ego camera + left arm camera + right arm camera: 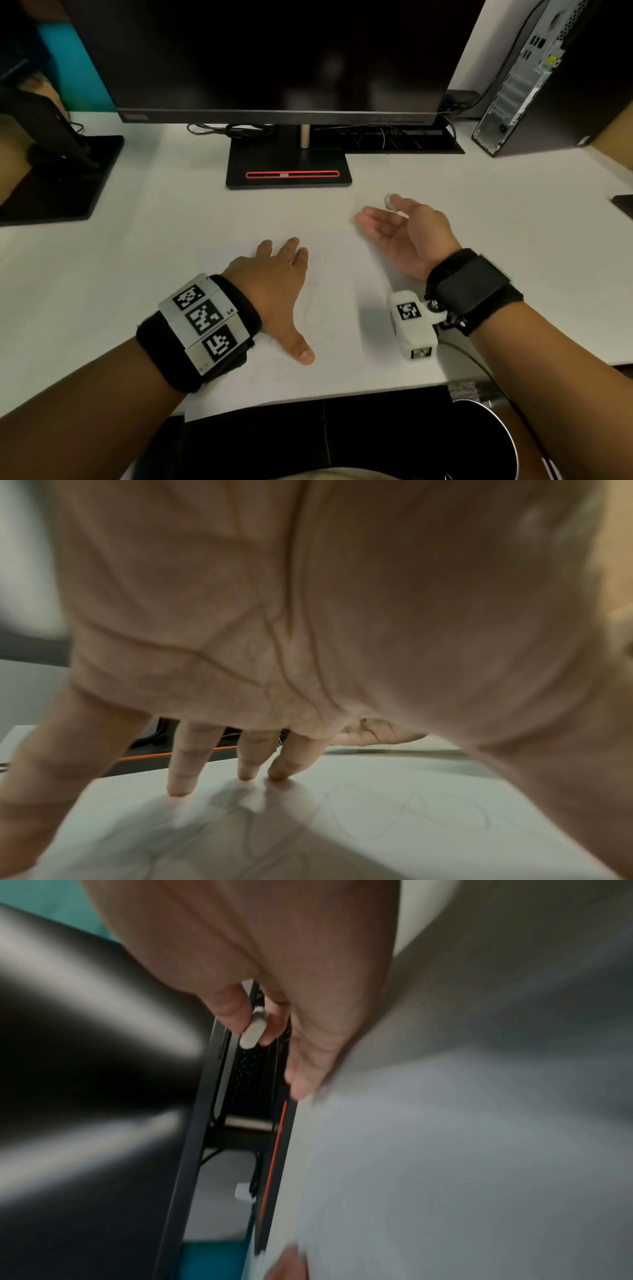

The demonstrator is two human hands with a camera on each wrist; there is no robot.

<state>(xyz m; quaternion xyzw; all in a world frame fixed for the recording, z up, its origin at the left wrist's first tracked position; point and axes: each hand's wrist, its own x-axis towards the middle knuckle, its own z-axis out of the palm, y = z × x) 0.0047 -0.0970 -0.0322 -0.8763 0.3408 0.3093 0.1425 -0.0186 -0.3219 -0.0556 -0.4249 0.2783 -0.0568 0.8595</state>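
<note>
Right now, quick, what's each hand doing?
Left hand: open, fingers pressing flat on the white paper sheet with faint pencil lines.
Right hand: thumb and forefinger pinch a small pale rounded object, other fingers loose.

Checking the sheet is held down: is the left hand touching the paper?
Touching. In the left wrist view the fingertips of the left hand press on the paper, meeting their shadows with no gap.
</note>
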